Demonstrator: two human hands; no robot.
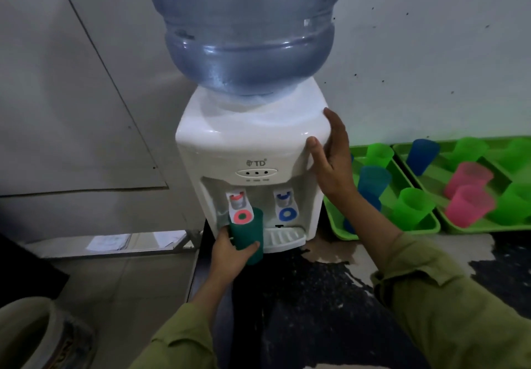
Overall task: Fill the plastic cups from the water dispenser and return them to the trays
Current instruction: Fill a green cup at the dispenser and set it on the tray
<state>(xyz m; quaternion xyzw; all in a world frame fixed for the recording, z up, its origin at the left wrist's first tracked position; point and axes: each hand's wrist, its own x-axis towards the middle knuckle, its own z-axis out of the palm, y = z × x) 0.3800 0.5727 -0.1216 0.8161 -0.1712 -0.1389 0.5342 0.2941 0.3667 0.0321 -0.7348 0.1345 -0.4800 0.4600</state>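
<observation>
Olive sleeves [448, 297] frame the shot as I work the dispenser [250, 150]: my left hand [227, 251] has its fingers [253, 246] clamped round a dark green cup [248, 235], held against the red-ringed lever [242, 216] under the left tap, while my right hand [330, 162] lies flat on the dispenser's right side, fingers apart and straight, gripping nothing. Filling looks to be the step in hand; whether water is running I cannot tell, for the cup is opaque and no stream shows. Next, I judge, comes a steady push until it is full, then a level carry to the right, past the puddle [330, 251] on the desk [316, 282]. Two green trays [425, 226] wait beside the dispenser, stocked with upright green, blue and pink cups [411, 206]. Overhead sits the blue bottle [244, 24], well filled.
</observation>
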